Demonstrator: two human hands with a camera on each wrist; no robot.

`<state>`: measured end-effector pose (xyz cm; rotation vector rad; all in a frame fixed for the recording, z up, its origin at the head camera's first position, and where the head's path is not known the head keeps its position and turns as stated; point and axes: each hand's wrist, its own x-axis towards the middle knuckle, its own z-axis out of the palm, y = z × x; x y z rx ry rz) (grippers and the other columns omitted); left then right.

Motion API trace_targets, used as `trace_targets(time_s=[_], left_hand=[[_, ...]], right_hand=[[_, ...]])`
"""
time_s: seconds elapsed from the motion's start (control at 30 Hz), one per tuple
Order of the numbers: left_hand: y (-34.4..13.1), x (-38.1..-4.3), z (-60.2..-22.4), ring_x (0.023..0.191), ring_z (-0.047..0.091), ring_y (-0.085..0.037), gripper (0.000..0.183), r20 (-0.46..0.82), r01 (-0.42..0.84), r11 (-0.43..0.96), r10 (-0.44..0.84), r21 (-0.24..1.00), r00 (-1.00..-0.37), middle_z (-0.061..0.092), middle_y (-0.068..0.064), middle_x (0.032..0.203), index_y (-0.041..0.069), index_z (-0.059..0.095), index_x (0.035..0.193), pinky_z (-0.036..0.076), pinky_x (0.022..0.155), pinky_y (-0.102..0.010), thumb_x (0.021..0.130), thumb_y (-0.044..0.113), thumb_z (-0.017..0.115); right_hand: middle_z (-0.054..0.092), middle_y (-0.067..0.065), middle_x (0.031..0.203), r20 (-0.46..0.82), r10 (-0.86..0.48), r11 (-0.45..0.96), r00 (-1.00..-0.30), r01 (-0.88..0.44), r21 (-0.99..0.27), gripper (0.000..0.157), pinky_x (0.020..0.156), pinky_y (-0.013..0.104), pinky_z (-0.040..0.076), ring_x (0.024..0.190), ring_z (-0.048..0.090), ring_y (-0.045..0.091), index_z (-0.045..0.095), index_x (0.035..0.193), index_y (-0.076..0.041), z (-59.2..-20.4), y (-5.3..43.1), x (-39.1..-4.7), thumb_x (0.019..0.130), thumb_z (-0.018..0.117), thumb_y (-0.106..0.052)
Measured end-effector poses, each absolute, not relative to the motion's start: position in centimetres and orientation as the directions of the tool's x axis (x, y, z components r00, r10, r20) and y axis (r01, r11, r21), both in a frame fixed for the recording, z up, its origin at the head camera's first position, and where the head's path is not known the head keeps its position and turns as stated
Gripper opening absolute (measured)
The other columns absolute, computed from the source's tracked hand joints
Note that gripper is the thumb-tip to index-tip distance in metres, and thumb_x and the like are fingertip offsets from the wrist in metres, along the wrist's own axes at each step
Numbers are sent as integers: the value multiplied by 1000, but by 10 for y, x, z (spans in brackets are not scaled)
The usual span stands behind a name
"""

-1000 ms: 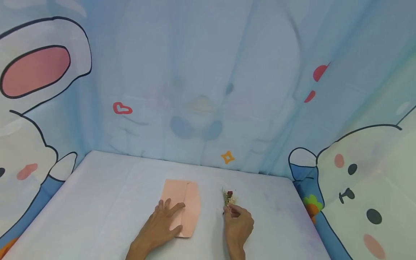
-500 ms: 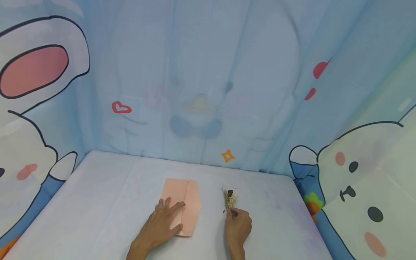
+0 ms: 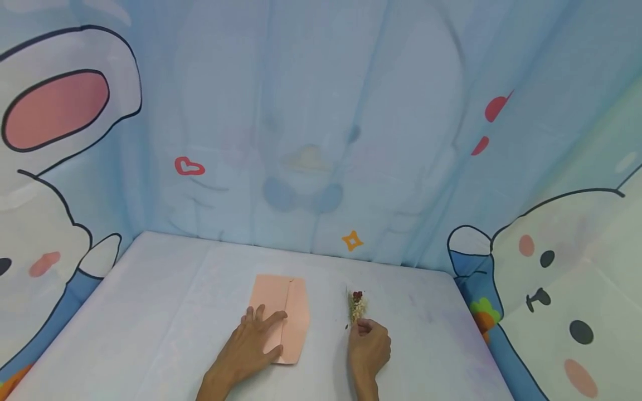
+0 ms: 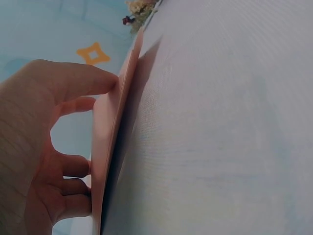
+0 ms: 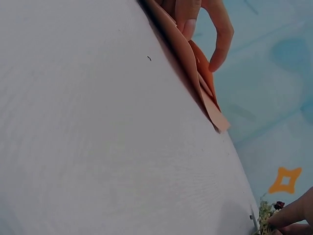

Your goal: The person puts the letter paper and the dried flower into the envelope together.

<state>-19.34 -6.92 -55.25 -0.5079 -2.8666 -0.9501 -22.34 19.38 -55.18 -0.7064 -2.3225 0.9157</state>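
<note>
The dried flower bunch (image 3: 358,306) is above the desk (image 3: 160,323) surface or on it (contact unconfirmed), at three o'clock from the pink envelope (image 3: 297,320). The right hand (image 3: 370,345), at its six o'clock, pinches the stems between thumb and finger. Hazard: the bunch looks brittle; a hard pinch or drag could snap stems or shed heads. The left hand (image 3: 246,342) lies on the envelope, fingers spread, grasping nothing. One paper edge stands off the desk, shadow beneath; uneven fingertip pressure could crease or shift it. Not determinable: the stem ends, covered by the right hand; the envelope's seven-o'clock corner; any contents. Both forearms are cut off at six o'clock. A dark speck (image 3: 346,327) by the stems is unidentifiable.
</note>
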Motion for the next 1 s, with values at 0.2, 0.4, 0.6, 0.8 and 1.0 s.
trace_targets(time_s=[0.2,0.4,0.6,0.8,1.0], left_hand=[[-69,-193,-551,147,25,-57,60,132,302,753,279,585,-951,33,-28,160,39,45,147,30,119,-66,91,46,65],[-69,-195,-552,147,26,-57,59,130,303,751,283,587,-950,33,-28,160,40,45,147,30,119,-66,92,46,65],[-68,-195,-551,147,25,-57,58,133,307,744,285,594,-949,34,-28,159,39,46,146,29,120,-66,92,46,65],[-68,-194,-551,149,24,-54,58,118,295,750,282,592,-952,32,-27,161,41,44,147,28,120,-65,92,47,63],[-71,-193,-551,151,22,-52,59,118,296,754,282,587,-952,31,-27,161,41,42,148,27,121,-64,93,47,62]], right_hand=[[73,11,69,268,632,609,-728,251,-752,6,54,30,41,58,63,20,77,83,-3,-547,189,-222,81,72,-3],[72,11,69,253,636,597,-730,257,-760,5,57,28,41,59,63,19,78,84,-3,-547,185,-223,81,73,-3],[72,9,67,282,616,609,-736,217,-763,6,55,30,44,56,63,17,79,81,-5,-547,185,-221,79,74,-3],[72,9,66,297,601,614,-742,191,-766,7,56,28,43,55,62,16,78,80,-5,-545,185,-220,77,73,-1],[72,9,66,293,575,617,-764,169,-768,6,55,28,45,55,62,15,79,80,-5,-544,181,-223,78,74,-3]])
